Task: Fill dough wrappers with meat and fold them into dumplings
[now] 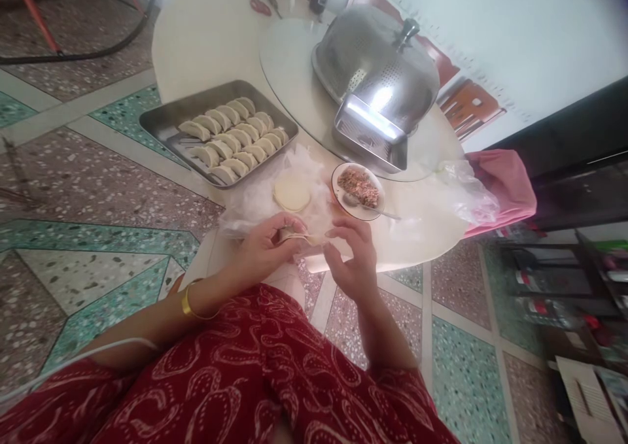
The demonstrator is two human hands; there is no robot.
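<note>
My left hand (269, 244) is closed on a dumpling wrapper (297, 237), thumb below and fingers above; the wrapper is seen nearly edge-on and looks folded. At its right end is my right hand (352, 254), thumb and forefinger apart; whether they touch the dough is hard to see. Just beyond lies a stack of round wrappers (292, 194) on a floury clear plastic bag (255, 205). A white plate (335, 199) to the right holds minced filling (360, 186), with a spoon (377, 210) resting in it.
A metal tray (167, 120) with rows of folded dumplings (235, 136) sits at the left on the round table (196, 38). A large perforated metal dome (373, 51) and a small rectangular pan (370, 140) stand on the glass turntable (282, 58). Pink cloth (505, 186) hangs at the right edge.
</note>
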